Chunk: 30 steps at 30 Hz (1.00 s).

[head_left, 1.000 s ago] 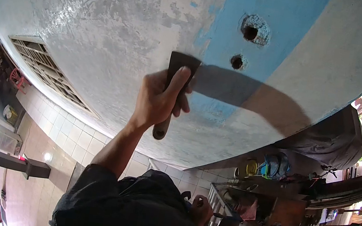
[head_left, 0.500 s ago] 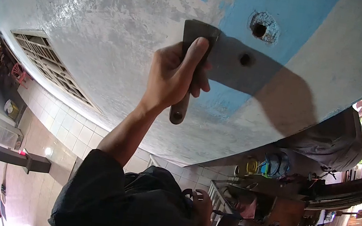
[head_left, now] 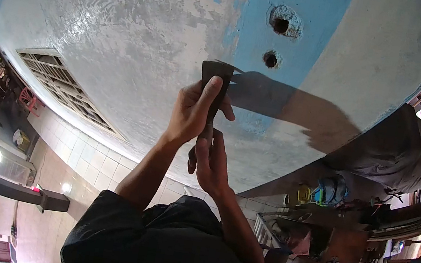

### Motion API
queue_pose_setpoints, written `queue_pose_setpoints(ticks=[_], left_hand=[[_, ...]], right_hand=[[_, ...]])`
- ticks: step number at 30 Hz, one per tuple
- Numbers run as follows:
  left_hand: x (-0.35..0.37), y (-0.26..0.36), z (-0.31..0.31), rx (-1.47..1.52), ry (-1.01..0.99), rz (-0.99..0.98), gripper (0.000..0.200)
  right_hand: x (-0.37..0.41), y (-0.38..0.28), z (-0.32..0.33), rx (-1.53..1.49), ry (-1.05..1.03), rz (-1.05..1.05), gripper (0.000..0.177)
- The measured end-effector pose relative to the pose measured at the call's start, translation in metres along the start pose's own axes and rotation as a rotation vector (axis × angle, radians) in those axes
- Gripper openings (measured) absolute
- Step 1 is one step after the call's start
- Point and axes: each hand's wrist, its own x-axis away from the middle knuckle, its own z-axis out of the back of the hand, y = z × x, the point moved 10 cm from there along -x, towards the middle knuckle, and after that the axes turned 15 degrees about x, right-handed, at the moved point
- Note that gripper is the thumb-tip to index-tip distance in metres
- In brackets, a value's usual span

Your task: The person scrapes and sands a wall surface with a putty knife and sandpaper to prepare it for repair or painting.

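In the head view, the left hand [head_left: 190, 111] points up, closed on the scraper [head_left: 218, 70], thumb flat against it; the blade stands above the hand, near the wall [head_left: 138, 65]. The right hand [head_left: 211, 169] curls loosely at the handle's lower end; its grip is unclear.

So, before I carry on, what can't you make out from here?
All in the head view:
- Lower end of the putty knife: covered by the right hand, so its grip is unclear.
- Blade side facing the wall: turned away; can't tell whether it carries filler.
- Depth of the upper hole and lower hole: lost in shadow.
- Top of the blue stripe: cut off by the top edge.
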Motion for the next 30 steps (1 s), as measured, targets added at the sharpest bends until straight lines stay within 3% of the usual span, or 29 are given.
queue_pose_setpoints(ticks=[2,3,5,6,9,13,17,20,23,24,28,30], left_hand=[[-0.003,0.006,-0.001,-0.054,-0.018,0.03,0.045],[-0.004,0.007,-0.002,-0.08,-0.026,0.045,0.045],[0.0,-0.005,0.001,-0.003,-0.015,0.124,0.046],[0.001,-0.006,0.0,-0.004,-0.021,0.105,0.046],[0.004,-0.022,0.008,0.049,-0.047,0.098,0.047],[-0.003,-0.01,0.005,0.008,-0.056,0.075,0.046],[-0.007,-0.004,0.008,0.027,-0.004,0.049,0.045],[0.004,-0.012,0.013,0.001,0.047,0.099,0.044],[-0.011,0.014,0.005,-0.033,0.027,0.024,0.042],[-0.016,0.019,0.002,0.048,0.034,0.018,0.042],[-0.004,0.006,0.004,0.013,0.043,0.051,0.043],[-0.007,0.014,0.001,-0.044,0.035,0.026,0.043]], right_hand=[[-0.01,-0.017,-0.004,-0.103,-0.038,0.056,0.041],[-0.017,-0.033,0.002,-0.085,0.071,0.205,0.038],[-0.029,-0.05,0.02,-0.174,0.117,0.223,0.029],[-0.03,-0.047,0.017,-0.36,0.08,0.153,0.024],[-0.026,-0.023,0.016,-0.171,0.104,0.123,0.021],[-0.032,-0.025,0.012,-0.325,0.097,0.041,0.022],[-0.032,-0.029,0.011,-0.338,0.061,0.072,0.025],[-0.026,-0.022,0.011,-0.315,0.201,0.073,0.026],[-0.035,-0.048,0.009,-0.303,0.08,0.077,0.027],[-0.039,-0.055,0.006,-0.444,-0.006,0.047,0.028],[-0.028,-0.041,0.01,-0.341,0.119,0.05,0.028],[-0.03,-0.045,0.009,-0.363,0.067,0.058,0.028]])
